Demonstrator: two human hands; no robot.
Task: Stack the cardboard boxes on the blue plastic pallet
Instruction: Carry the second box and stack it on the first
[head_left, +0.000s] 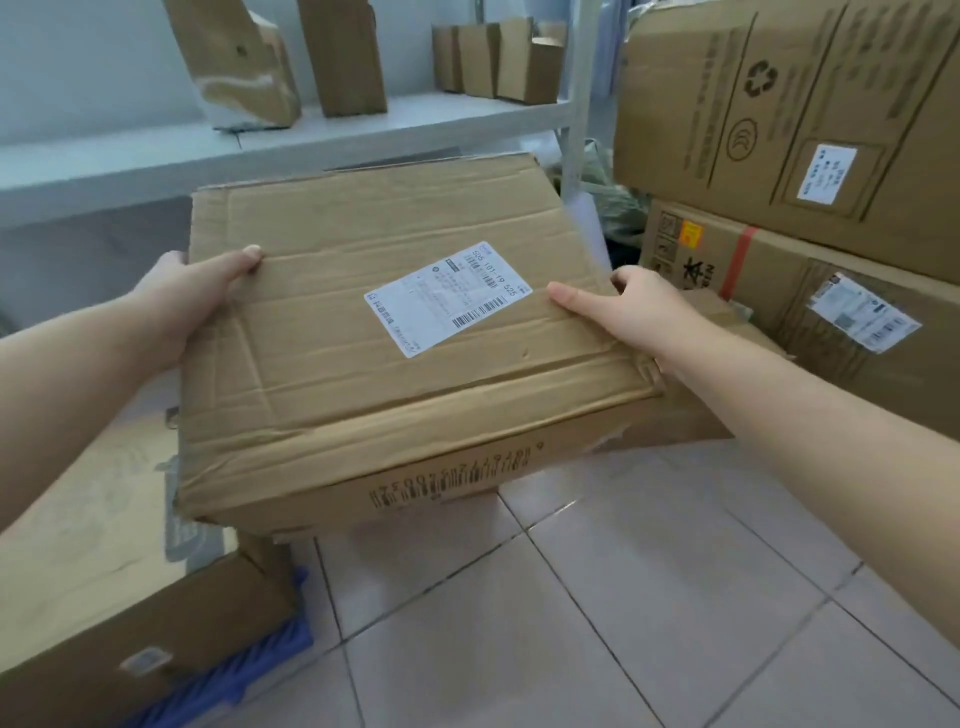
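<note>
A flat, creased cardboard box (322, 353) with a white shipping label on top is held in the air in front of me. My left hand (182, 296) grips its left edge, thumb on the top face. My right hand (628, 317) grips its right edge, thumb on top. Below at the lower left, the blue plastic pallet (249, 675) shows a ribbed corner under a large cardboard box (104, 597) that lies on it. The held box hangs above the tiled floor, overlapping the near edge of that large box.
Big cardboard boxes (779, 130) are stacked at the right, one with a red strap. A white metal shelf (363, 130) behind carries several small boxes. A low box (675, 426) sits behind the held one. Pale floor tiles (623, 623) fill the lower right.
</note>
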